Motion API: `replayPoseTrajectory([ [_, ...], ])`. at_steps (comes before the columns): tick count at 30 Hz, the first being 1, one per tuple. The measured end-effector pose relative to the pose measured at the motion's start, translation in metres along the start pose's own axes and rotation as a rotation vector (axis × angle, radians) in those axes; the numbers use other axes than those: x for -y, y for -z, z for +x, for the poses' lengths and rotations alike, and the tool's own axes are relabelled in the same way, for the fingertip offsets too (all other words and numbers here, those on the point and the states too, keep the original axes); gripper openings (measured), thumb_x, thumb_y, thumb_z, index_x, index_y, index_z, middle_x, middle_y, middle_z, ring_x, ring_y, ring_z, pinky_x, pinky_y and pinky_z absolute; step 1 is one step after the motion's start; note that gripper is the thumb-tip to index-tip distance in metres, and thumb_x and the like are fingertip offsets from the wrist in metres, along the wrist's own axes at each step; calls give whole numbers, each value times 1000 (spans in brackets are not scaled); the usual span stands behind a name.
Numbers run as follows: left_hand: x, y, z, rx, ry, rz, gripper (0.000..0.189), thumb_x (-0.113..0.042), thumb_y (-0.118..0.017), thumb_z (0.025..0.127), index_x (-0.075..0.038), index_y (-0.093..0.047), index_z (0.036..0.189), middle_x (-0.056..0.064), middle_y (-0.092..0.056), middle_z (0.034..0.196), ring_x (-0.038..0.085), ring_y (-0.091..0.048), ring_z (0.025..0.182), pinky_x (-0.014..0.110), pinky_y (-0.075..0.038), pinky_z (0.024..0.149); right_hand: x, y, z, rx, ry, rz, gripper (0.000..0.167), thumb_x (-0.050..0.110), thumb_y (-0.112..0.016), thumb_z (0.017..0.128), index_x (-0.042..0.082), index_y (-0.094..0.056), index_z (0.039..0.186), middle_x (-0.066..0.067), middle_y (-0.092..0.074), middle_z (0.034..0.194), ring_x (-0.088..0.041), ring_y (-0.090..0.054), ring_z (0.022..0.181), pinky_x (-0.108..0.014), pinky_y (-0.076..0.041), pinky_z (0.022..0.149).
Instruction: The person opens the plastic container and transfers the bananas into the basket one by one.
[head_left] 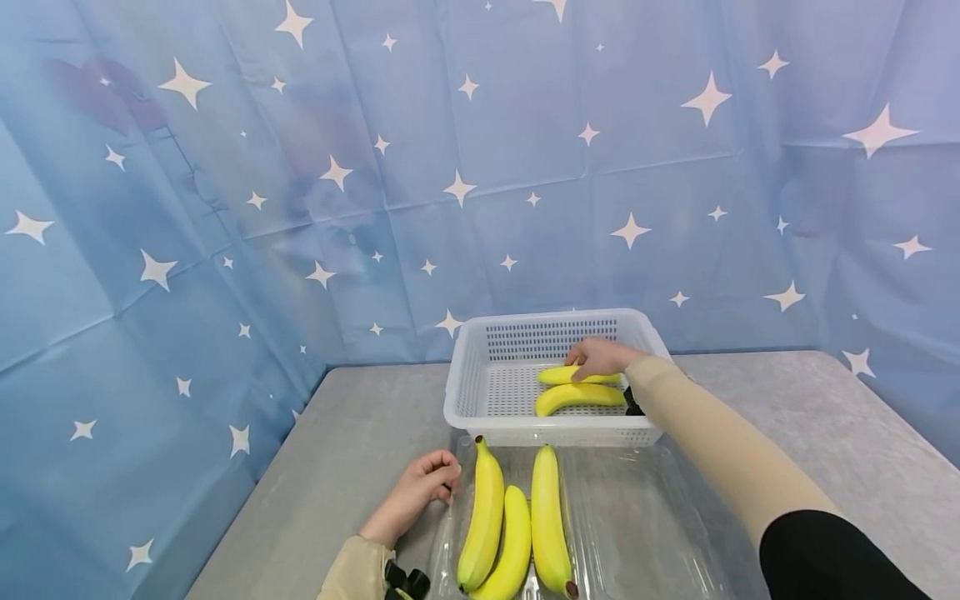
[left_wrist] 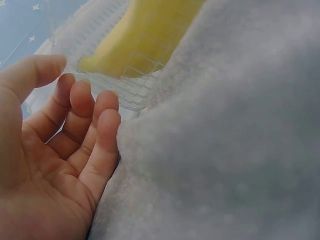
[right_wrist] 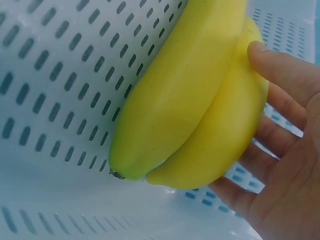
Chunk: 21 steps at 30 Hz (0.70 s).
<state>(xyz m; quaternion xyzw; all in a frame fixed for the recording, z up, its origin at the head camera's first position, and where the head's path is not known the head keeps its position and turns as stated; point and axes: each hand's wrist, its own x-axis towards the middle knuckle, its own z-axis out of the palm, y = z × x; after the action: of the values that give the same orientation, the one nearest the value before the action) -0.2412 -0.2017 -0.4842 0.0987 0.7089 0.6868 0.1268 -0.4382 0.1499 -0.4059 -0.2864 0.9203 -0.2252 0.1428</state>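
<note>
In the head view, my right hand reaches into a white perforated plastic basket and grips the farther of two bananas there. In the right wrist view its thumb lies on that banana and the fingers curl round its far side. The other banana lies right alongside. My left hand, fingers loosely bent and holding nothing, rests at the left edge of a clear plastic tray. Three bananas lie lengthwise in the tray's left part.
The basket stands directly behind the tray on a grey table. A blue curtain with white stars hangs along the back and left side. Grey surface fills much of the left wrist view.
</note>
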Motion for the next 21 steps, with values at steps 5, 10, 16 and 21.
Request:
replayPoseTrajectory([
  [5,1,0,0,-3,0,-5,11,-13,-62,93,-6,-57,87,5,-56,75,15,-54,63,26,-52,59,0,1,-3,8,-2,20,33,17,-66,92,0,-65,120,-16,-63,121,-36,-57,112,-47,-50,90],
  [10,1,-1,1,-7,3,1,11,-13,-62,94,-6,-56,87,5,-55,75,15,-53,63,27,-52,60,-1,2,-3,13,-20,35,34,20,-64,93,1,-65,122,-16,-63,122,-35,-57,112,-48,-49,90],
  [16,-1,-1,0,-13,6,2,11,-12,-61,94,-6,-56,86,4,-55,75,15,-53,63,27,-52,60,1,3,-3,5,-43,61,35,21,-64,94,1,-64,122,-16,-63,121,-34,-58,111,-49,-48,91],
  [21,-1,-1,0,-10,1,2,11,-13,-61,94,-6,-56,86,4,-55,75,15,-53,63,27,-52,60,-1,4,-3,-5,-32,75,38,23,-61,96,-1,-62,124,-19,-61,124,-36,-56,114,-50,-47,93],
])
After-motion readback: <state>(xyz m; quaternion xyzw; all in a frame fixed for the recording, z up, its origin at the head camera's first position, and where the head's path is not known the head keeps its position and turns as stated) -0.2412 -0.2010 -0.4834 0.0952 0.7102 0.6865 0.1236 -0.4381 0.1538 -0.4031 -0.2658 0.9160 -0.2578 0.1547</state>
